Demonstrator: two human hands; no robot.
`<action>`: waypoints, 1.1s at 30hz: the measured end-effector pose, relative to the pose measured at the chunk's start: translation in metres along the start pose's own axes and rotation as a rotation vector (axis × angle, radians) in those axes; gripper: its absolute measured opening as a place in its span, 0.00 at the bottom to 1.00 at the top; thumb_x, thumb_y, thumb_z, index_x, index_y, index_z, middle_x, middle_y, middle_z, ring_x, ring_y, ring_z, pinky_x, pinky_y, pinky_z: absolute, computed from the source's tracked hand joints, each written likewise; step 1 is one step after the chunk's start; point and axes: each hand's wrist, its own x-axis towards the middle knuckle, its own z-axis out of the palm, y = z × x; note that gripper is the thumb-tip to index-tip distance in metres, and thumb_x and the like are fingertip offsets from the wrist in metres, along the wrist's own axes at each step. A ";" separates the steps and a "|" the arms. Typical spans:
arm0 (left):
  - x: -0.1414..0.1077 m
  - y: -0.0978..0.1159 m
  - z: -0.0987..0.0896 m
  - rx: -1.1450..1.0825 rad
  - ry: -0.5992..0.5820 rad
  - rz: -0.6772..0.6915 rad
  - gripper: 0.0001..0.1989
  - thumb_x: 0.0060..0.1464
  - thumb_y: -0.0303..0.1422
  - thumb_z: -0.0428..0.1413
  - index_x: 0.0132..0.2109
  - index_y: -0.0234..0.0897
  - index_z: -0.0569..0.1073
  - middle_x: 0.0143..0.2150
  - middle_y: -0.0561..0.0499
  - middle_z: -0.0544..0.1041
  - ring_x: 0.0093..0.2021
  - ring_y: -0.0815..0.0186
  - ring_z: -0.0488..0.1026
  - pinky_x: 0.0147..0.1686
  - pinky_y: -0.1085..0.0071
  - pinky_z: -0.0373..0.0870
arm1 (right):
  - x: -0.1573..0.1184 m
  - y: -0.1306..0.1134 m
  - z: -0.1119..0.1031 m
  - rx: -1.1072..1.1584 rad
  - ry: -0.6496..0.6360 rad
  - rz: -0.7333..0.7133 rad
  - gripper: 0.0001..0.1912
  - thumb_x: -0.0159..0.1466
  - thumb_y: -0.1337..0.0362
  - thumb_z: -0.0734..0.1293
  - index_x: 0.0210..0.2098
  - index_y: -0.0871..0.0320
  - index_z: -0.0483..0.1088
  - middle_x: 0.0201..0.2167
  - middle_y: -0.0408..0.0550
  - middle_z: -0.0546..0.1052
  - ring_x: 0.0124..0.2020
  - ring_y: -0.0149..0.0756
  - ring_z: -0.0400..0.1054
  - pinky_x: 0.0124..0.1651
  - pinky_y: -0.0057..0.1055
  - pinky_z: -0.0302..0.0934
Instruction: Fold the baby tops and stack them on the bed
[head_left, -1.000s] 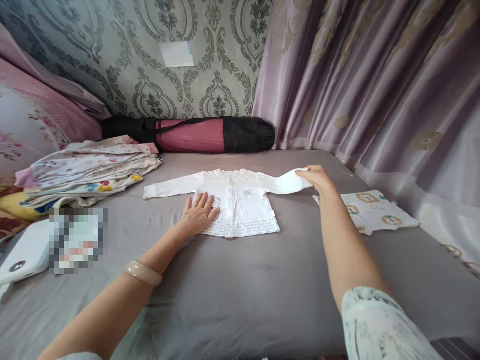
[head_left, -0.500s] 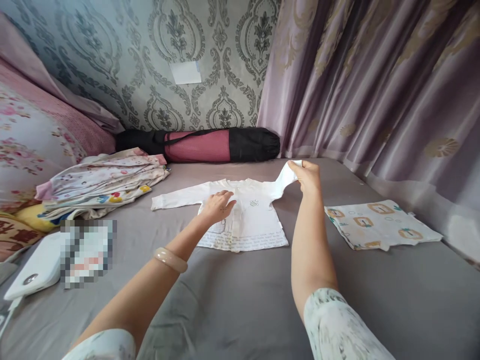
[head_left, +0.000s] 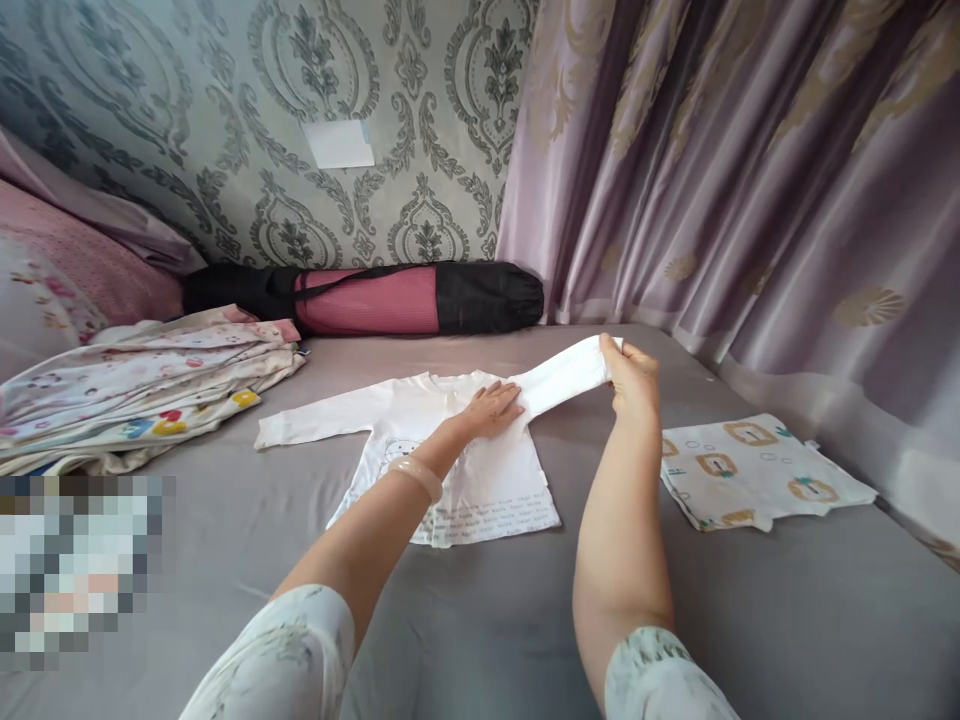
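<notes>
A small white long-sleeved shirt (head_left: 480,480) lies spread on the grey sheet, with a printed animal face and lines of lettering near its hem. My left hand (head_left: 491,408) rests flat on it with fingers stretched out, close to where the right-side sleeve joins the body. The cuff of that sleeve is pinched in my right hand (head_left: 632,372), which holds it out to the right, raised a little and pulled straight. The other sleeve (head_left: 322,415) lies stretched out to the left. My left forearm covers part of the shirt's front.
Folded printed clothes (head_left: 150,385) are heaped at the left. A folded white cloth with lion prints (head_left: 765,470) lies at the right. Against the wall is a long pink and black bag (head_left: 367,300). Purple curtains (head_left: 645,150) hang behind on the right. A blurred-out item (head_left: 82,570) lies front left.
My left hand has moved right across the shirt and now lies near the sleeve's shoulder. My right hand has drawn the cuff outward, so the bent sleeve is now straight. The view has shifted slightly.
</notes>
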 end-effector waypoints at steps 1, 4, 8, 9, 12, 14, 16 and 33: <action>0.000 0.001 -0.001 0.001 -0.020 -0.012 0.30 0.66 0.47 0.38 0.69 0.40 0.52 0.72 0.45 0.51 0.72 0.52 0.43 0.67 0.50 0.42 | 0.000 0.000 -0.001 0.016 0.006 0.019 0.14 0.50 0.55 0.73 0.24 0.60 0.72 0.15 0.35 0.66 0.18 0.26 0.60 0.18 0.22 0.52; 0.001 0.002 -0.008 0.024 -0.076 -0.030 0.34 0.64 0.52 0.37 0.70 0.41 0.50 0.74 0.47 0.46 0.72 0.50 0.41 0.67 0.51 0.39 | -0.002 -0.001 0.000 0.066 0.005 0.082 0.12 0.52 0.57 0.73 0.25 0.60 0.72 0.15 0.35 0.66 0.17 0.26 0.60 0.18 0.22 0.53; 0.005 0.003 -0.018 0.083 -0.151 -0.033 0.39 0.60 0.58 0.38 0.71 0.41 0.49 0.74 0.46 0.44 0.72 0.47 0.39 0.67 0.51 0.39 | -0.009 -0.004 0.011 0.108 -0.064 0.106 0.12 0.53 0.57 0.73 0.25 0.59 0.72 0.14 0.35 0.67 0.17 0.25 0.60 0.18 0.21 0.53; 0.007 0.003 -0.021 0.098 -0.165 -0.034 0.41 0.59 0.59 0.39 0.71 0.41 0.49 0.74 0.45 0.43 0.72 0.46 0.39 0.66 0.50 0.39 | -0.012 -0.005 0.015 0.116 -0.090 0.104 0.12 0.53 0.57 0.73 0.25 0.59 0.72 0.14 0.35 0.67 0.17 0.25 0.60 0.19 0.21 0.53; 0.014 0.003 -0.029 0.130 -0.206 -0.052 0.45 0.53 0.63 0.43 0.71 0.44 0.50 0.74 0.42 0.43 0.71 0.43 0.40 0.65 0.47 0.40 | -0.020 -0.008 0.027 0.132 -0.163 0.105 0.13 0.53 0.55 0.74 0.26 0.59 0.73 0.14 0.36 0.67 0.17 0.26 0.62 0.19 0.22 0.54; 0.018 0.004 -0.035 0.140 -0.232 -0.072 0.49 0.48 0.66 0.45 0.71 0.45 0.50 0.74 0.41 0.44 0.71 0.40 0.39 0.65 0.45 0.40 | -0.025 -0.009 0.035 0.135 -0.207 0.123 0.14 0.52 0.54 0.74 0.27 0.59 0.74 0.15 0.37 0.69 0.18 0.27 0.64 0.20 0.22 0.55; 0.021 0.005 -0.041 0.144 -0.252 -0.095 0.52 0.45 0.68 0.47 0.71 0.47 0.50 0.73 0.41 0.44 0.71 0.38 0.36 0.65 0.43 0.39 | -0.030 -0.009 0.043 0.133 -0.247 0.148 0.15 0.52 0.53 0.75 0.28 0.59 0.74 0.16 0.38 0.70 0.19 0.28 0.65 0.20 0.22 0.56; -0.043 -0.044 -0.056 -0.660 0.388 -0.300 0.20 0.55 0.43 0.56 0.48 0.33 0.74 0.43 0.42 0.78 0.40 0.60 0.76 0.39 0.66 0.72 | -0.052 0.003 0.081 -0.054 -0.396 0.210 0.10 0.61 0.60 0.68 0.27 0.59 0.74 0.19 0.40 0.73 0.21 0.29 0.66 0.22 0.22 0.58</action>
